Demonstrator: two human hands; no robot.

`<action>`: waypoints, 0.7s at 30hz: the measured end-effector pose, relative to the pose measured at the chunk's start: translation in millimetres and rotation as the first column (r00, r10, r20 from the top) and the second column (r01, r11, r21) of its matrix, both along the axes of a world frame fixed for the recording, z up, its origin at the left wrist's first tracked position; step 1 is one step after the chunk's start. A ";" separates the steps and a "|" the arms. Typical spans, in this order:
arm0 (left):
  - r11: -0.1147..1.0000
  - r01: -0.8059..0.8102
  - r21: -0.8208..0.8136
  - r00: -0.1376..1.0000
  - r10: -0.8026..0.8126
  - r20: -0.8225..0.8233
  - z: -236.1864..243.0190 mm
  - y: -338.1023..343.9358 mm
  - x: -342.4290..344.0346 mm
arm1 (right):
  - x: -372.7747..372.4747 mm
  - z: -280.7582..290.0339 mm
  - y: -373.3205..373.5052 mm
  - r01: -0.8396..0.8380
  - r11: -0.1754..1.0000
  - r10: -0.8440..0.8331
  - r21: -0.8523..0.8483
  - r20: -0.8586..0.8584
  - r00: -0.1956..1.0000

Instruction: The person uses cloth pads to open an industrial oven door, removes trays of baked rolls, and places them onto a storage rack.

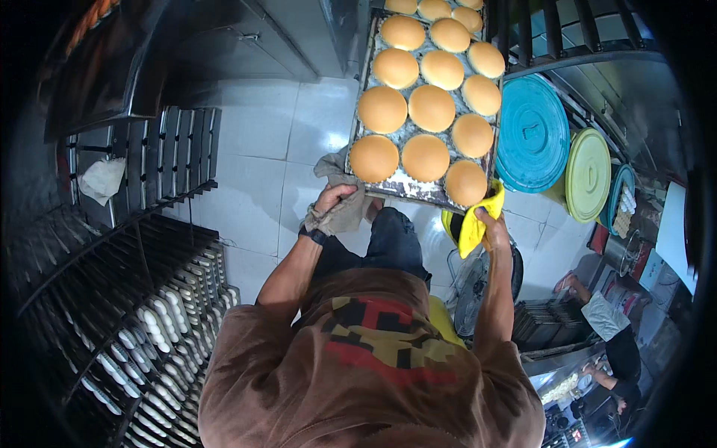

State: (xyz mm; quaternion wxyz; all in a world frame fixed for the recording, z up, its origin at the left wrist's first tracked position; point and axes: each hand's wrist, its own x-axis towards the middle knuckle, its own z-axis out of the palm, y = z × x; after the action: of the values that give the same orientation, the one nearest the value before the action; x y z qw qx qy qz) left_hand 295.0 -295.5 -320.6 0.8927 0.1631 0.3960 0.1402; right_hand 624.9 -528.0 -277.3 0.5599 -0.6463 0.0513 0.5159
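Observation:
A long dark baking tray stretches away in front of me, carrying rows of round golden-brown buns. My left hand is closed at the tray's near left corner, with a grey cloth bunched between the fingers and the metal. At the near right corner, my right hand is closed over a folded yellow cloth against the tray edge. The far end of the tray runs out of the top of the view.
To the left, a rack holds trays of pale dough pieces. Round lidded bins, one blue and one yellow-green, stand right of the tray. A floor fan is beside my right forearm. Another person is at the lower right.

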 end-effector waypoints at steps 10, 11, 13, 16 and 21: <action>-0.080 0.849 0.523 0.529 0.100 -0.843 97.2 86.7 152.5 | 99.4 -54.4 118.1 0.123 0.976 -0.108 0.181 -0.094 0.990; 0.000 0.811 0.585 0.583 0.072 -0.809 105.7 97.5 165.1 | 102.5 -44.4 130.4 0.169 0.960 -0.150 0.223 -0.097 0.984; -0.051 0.786 0.616 0.616 0.134 -0.776 102.5 122.7 186.1 | 112.6 -37.2 129.0 0.175 0.947 -0.145 0.270 -0.129 0.981; -0.121 0.769 0.627 0.636 0.236 -0.735 95.8 152.6 213.9 | 102.5 -18.7 105.0 0.112 0.974 -0.102 0.197 -0.061 0.993; -0.467 0.757 0.458 0.604 0.231 -0.762 147.9 173.5 236.6 | 49.7 -5.9 48.0 0.106 0.993 -0.099 0.048 -0.121 0.988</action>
State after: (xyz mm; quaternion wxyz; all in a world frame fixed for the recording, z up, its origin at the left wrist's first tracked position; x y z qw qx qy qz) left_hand 531.6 -122.0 -172.8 0.1599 0.9467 0.2772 0.0378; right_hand 674.6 -480.0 -283.2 0.5991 -0.5957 0.1034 0.5250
